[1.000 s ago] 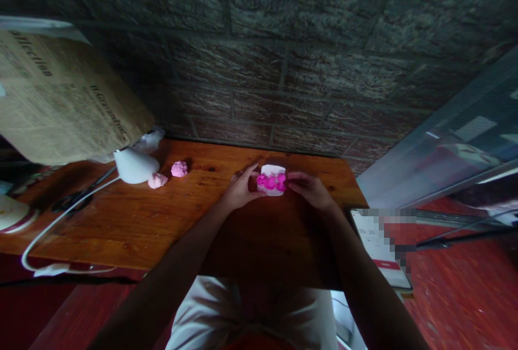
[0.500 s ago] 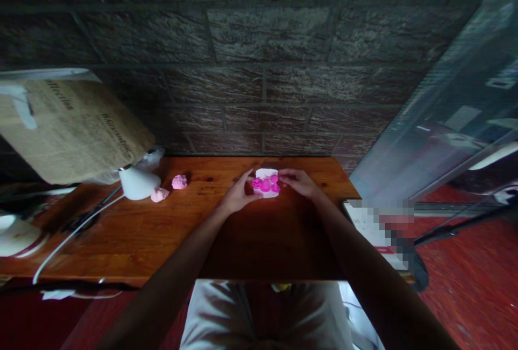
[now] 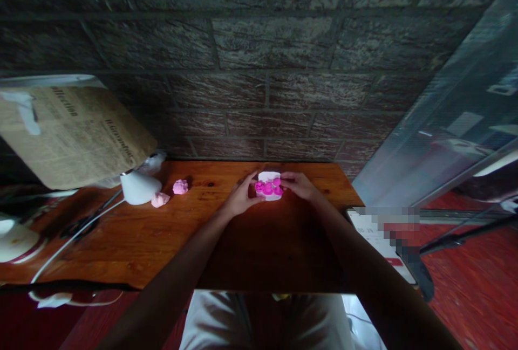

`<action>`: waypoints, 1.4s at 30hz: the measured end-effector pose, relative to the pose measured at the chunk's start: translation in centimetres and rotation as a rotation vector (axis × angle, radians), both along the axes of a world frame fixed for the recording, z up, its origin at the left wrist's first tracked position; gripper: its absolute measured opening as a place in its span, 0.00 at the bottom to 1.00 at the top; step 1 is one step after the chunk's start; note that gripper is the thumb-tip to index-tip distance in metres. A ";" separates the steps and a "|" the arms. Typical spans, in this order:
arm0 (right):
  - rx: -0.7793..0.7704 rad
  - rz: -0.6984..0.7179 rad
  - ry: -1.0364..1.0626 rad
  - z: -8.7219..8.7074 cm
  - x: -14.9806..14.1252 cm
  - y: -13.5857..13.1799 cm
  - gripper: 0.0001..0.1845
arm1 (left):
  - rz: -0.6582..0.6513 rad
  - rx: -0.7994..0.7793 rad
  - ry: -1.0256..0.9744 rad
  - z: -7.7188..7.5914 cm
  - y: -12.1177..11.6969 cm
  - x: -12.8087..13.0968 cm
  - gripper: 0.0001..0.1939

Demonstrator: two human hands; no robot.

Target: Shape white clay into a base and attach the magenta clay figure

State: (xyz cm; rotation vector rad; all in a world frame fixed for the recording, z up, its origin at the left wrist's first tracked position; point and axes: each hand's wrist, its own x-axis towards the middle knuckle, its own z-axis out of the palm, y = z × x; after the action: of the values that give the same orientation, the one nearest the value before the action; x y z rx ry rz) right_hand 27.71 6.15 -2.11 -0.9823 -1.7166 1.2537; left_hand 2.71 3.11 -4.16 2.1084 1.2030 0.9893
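A small white mould (image 3: 270,178) filled with bright pink clay (image 3: 267,188) sits on the wooden table (image 3: 162,231) near the wall. My left hand (image 3: 242,197) grips its left side with curled fingers. On the other side, my right hand (image 3: 298,185) pinches the right end, fingertips on the pink clay. Two pale pink clay lumps (image 3: 180,186) (image 3: 160,199) lie farther left on the table.
A white lamp base (image 3: 140,187) with a white cable (image 3: 68,242) stands at the left, a brown printed paper bag (image 3: 68,129) above it. A phone (image 3: 384,242) lies at the table's right edge. A brick wall (image 3: 259,69) backs the table.
My view has shifted slightly; both hands stay on the mould, which now sits a little farther from me and nearer the wall. Fingers have pressed closer over the pink clay.
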 end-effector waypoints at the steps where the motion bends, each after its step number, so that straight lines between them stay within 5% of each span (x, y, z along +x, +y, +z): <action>1: 0.003 -0.013 0.005 0.0 0.0 0.2 0.19 | 0.002 0.001 -0.002 0.1 0.3 0.1 0.48; 10: 0.019 -0.076 -0.014 -0.1 0.4 2.4 0.18 | -0.007 -0.049 -0.066 0.4 3.4 1.0 0.49; 18: -0.009 -0.098 0.036 -0.7 0.7 2.4 0.20 | -0.053 -0.076 -0.103 0.1 3.3 0.8 0.50; 23: -0.041 -0.338 -0.016 -0.6 1.6 1.2 0.17 | -0.064 -0.083 -0.051 1.2 2.8 -0.6 0.47; 26: -0.032 -0.432 -0.026 -0.5 2.2 -0.2 0.15 | 0.103 0.015 0.126 3.1 2.0 -3.3 0.35; 28: -0.007 -0.479 -0.025 -0.7 2.3 -1.1 0.15 | 0.323 0.098 0.307 4.3 1.2 -5.5 0.27; 32: 0.062 -0.563 -0.023 -1.2 2.0 -2.1 0.19 | 0.711 0.237 0.529 5.1 -0.7 -9.3 0.24; 38: 0.132 -0.659 -0.055 -1.2 1.2 -2.5 0.27 | 0.754 0.037 0.727 4.1 -1.8 -12.0 0.25; 42: 0.147 -0.696 -0.063 -0.6 0.8 -3.2 0.33 | 0.804 0.065 0.709 4.2 -1.8 -12.5 0.24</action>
State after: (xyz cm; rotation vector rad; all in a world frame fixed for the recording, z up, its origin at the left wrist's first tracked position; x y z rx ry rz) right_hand 28.54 2.94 -2.68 -1.3772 -1.3038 0.6386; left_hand -9.75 1.32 -0.01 2.1017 2.5206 0.5458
